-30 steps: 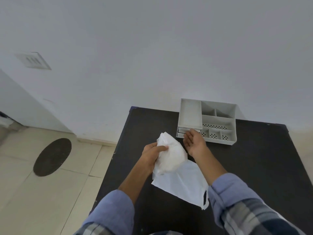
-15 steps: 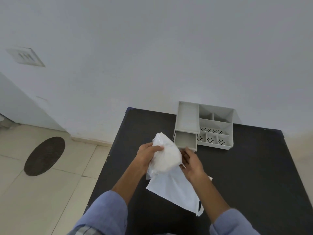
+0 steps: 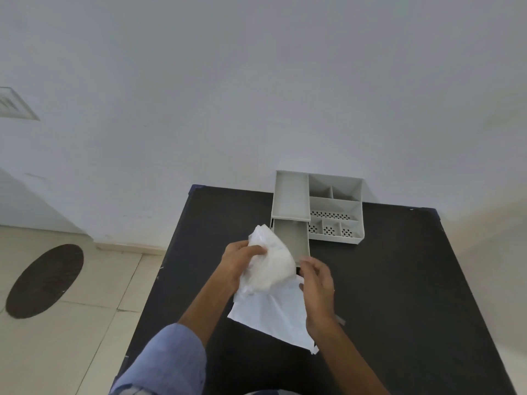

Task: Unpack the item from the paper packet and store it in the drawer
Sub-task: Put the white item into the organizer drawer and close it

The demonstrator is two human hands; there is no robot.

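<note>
My left hand (image 3: 238, 259) grips a white plastic-wrapped bundle (image 3: 269, 265) above the table (image 3: 413, 280), thumb pressed across its top. Below it the flat white packet (image 3: 273, 317) lies on the table. My right hand (image 3: 318, 283) rests on the packet beside the bundle, fingers loosely curled, gripping nothing I can see. Just beyond, the organizer's (image 3: 336, 208) drawer (image 3: 293, 238) stands pulled out and empty.

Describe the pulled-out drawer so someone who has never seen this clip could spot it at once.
Start at the black rectangular table against the white wall; at its far edge sits a grey plastic desk organiser. The open grey drawer slides out from under the organiser's long left tray toward the person, empty, unlike the small perforated compartments beside it.
</note>
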